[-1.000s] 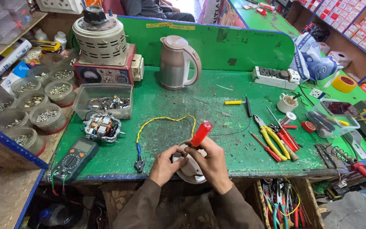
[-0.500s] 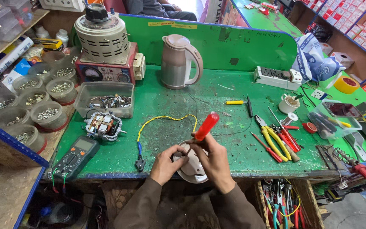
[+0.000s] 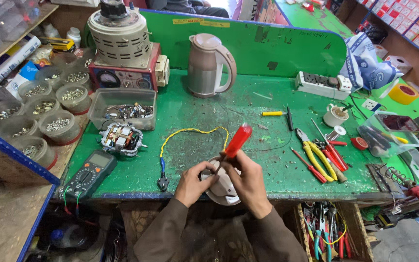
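Observation:
My left hand [image 3: 191,182] grips a round pinkish kettle base [image 3: 225,192] at the front edge of the green workbench [image 3: 190,116]. In my right hand [image 3: 249,180] is a red-handled screwdriver [image 3: 236,142], its tip set down into the base and its handle tilted up and to the right. A yellow and blue wire [image 3: 185,136] curls over the bench just beyond my hands. The matching pinkish electric kettle [image 3: 208,65] stands upright at the back of the bench.
A multimeter [image 3: 90,173] and a small motor [image 3: 121,138] lie at left, behind them a clear tub of parts [image 3: 122,107] and a round transformer [image 3: 121,34]. Pliers and screwdrivers [image 3: 320,156] lie at right. A power strip [image 3: 323,85] is at back right. Bowls of screws [image 3: 56,127] stand far left.
The screwdriver's handle has swung slightly rightward and risen a little. Both hands stay on the kettle base at the bench's front edge.

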